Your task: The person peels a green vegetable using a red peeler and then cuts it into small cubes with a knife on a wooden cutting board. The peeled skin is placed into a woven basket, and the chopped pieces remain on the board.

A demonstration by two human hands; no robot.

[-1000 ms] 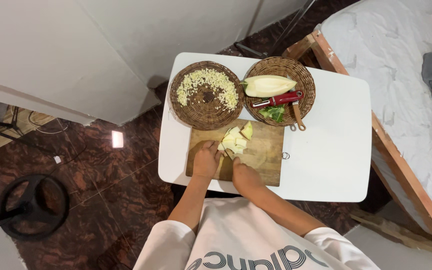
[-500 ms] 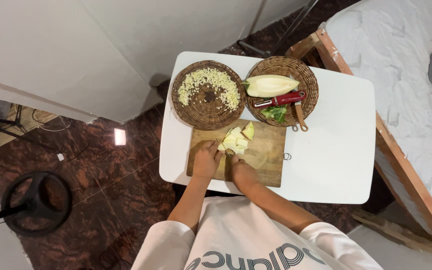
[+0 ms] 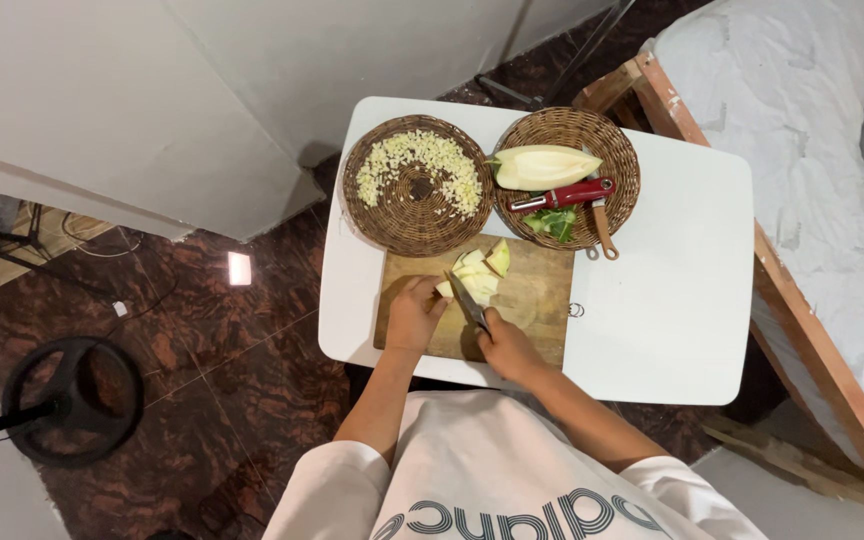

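A knife (image 3: pixel 468 302) is gripped by the right hand (image 3: pixel 505 346); fruit pieces (image 3: pixel 476 277) are pinned by the left hand (image 3: pixel 413 312), whose fingertips could be nicked

Table's right half (image 3: pixel 672 300) free; baskets (image 3: pixel 417 185) block behind board (image 3: pixel 532 300)

A white table (image 3: pixel 672 300) stands on dark marbled floor (image 3: pixel 212 370) beside white walls (image 3: pixel 152 100).

bright even overhead light | soft shadows under table (image 3: pixel 672 300) | sharp focus | slight wide-angle edge distortion
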